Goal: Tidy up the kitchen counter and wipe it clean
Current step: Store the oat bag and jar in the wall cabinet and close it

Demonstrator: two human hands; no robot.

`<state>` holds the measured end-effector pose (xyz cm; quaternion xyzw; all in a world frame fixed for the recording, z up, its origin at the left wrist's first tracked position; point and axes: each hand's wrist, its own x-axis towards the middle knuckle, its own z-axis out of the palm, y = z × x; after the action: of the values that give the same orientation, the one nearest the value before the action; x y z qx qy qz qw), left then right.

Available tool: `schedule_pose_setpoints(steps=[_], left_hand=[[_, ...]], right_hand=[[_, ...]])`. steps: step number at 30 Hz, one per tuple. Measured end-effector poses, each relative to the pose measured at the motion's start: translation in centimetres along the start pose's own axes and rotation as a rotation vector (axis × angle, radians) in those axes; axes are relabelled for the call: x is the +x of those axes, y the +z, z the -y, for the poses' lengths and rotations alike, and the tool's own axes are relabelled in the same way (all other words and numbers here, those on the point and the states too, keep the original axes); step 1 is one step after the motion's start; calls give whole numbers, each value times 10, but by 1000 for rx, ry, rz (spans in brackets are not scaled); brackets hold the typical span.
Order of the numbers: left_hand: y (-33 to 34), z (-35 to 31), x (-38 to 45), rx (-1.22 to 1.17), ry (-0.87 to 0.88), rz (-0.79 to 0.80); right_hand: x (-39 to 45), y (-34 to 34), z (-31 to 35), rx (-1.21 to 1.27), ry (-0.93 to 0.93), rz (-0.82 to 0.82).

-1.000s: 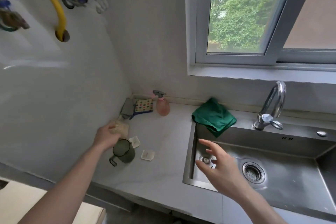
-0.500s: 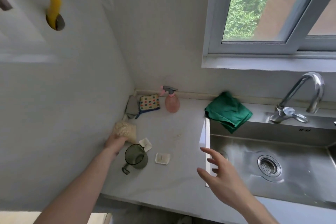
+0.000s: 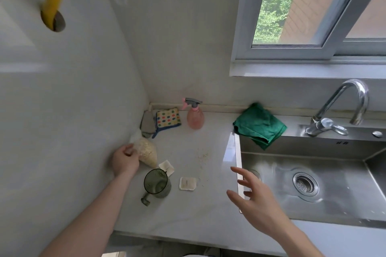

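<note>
Gripping the bag [image 3: 146, 153] by the wall, the left hand [image 3: 125, 160] closes on it; the right hand [image 3: 253, 198] hovers with fingers spread over the tabletop [image 3: 200, 219] edge. If the bag tips, more grains may spill beside the cup [image 3: 156, 183].

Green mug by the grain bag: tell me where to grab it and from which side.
Take the green mug by its handle, which sticks out toward the counter's front edge. Come from the front; the grain bag and left hand crowd its far side.
</note>
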<state>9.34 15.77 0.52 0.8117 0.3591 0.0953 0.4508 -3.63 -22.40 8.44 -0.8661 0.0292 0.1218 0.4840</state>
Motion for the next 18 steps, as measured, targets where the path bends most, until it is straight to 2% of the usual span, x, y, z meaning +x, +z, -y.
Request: schedule_pose_setpoints(steps=[8, 13, 18], left_hand=[[3, -35, 10, 163, -47, 127], [0, -79, -18, 195, 220, 104], [-3, -136, -54, 141, 534, 162]], right_hand=[[-1, -8, -3, 27, 33, -49], [-11, -20, -9, 83, 54, -138], [-26, -38, -16, 139, 94, -233]])
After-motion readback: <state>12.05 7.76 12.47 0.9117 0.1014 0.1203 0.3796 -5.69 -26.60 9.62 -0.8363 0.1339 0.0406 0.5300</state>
